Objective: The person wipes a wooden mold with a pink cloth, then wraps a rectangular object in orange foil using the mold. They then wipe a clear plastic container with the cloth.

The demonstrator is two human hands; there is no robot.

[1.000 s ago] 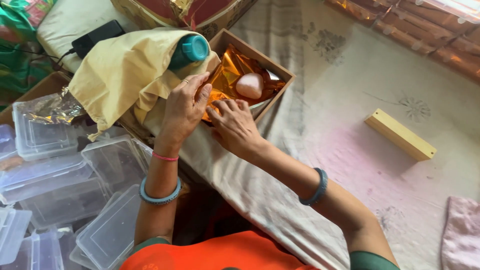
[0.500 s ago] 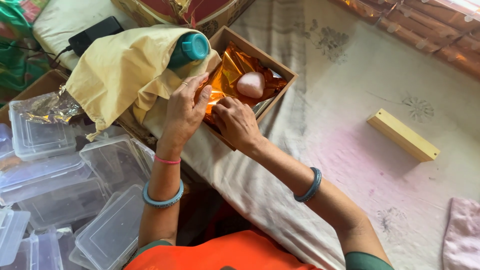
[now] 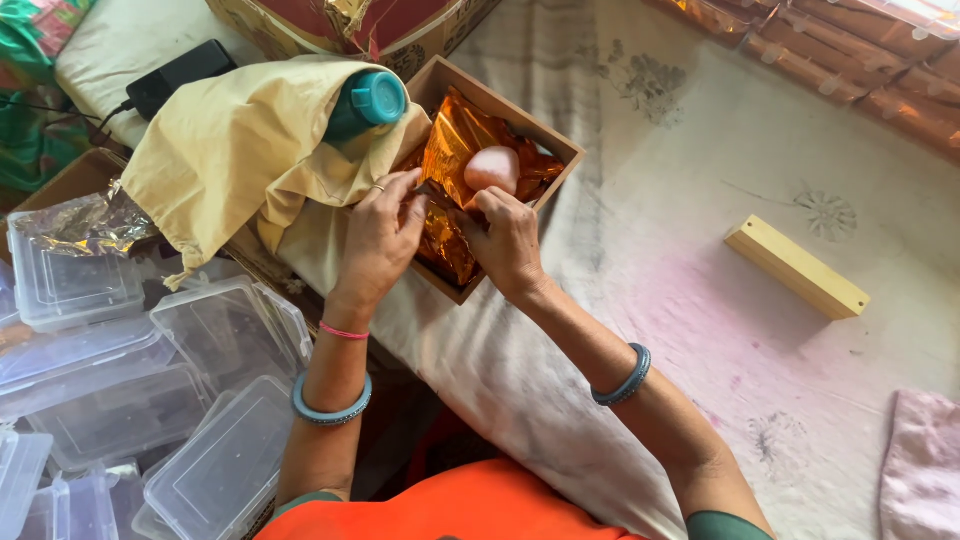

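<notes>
Pale printed cloth (image 3: 640, 300) covering the work surface; on it an open wooden box (image 3: 470, 100) lined with crinkled orange foil (image 3: 455, 150), holding a pale pink rounded piece (image 3: 492, 168). Left hand (image 3: 378, 245) and right hand (image 3: 508, 240), fingers pressed together, both pinching the foil at the box's near edge. Beside the box: beige cloth bag (image 3: 230, 150), teal-capped bottle (image 3: 365, 103).

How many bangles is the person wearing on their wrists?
2 blue bangles: one on the left forearm, below a thin pink band, and one on the right forearm. Both hands, left hand and right hand, touch the orange foil.

left hand (image 3: 375, 245) and right hand (image 3: 505, 240) side by side, fingers curled.
</notes>
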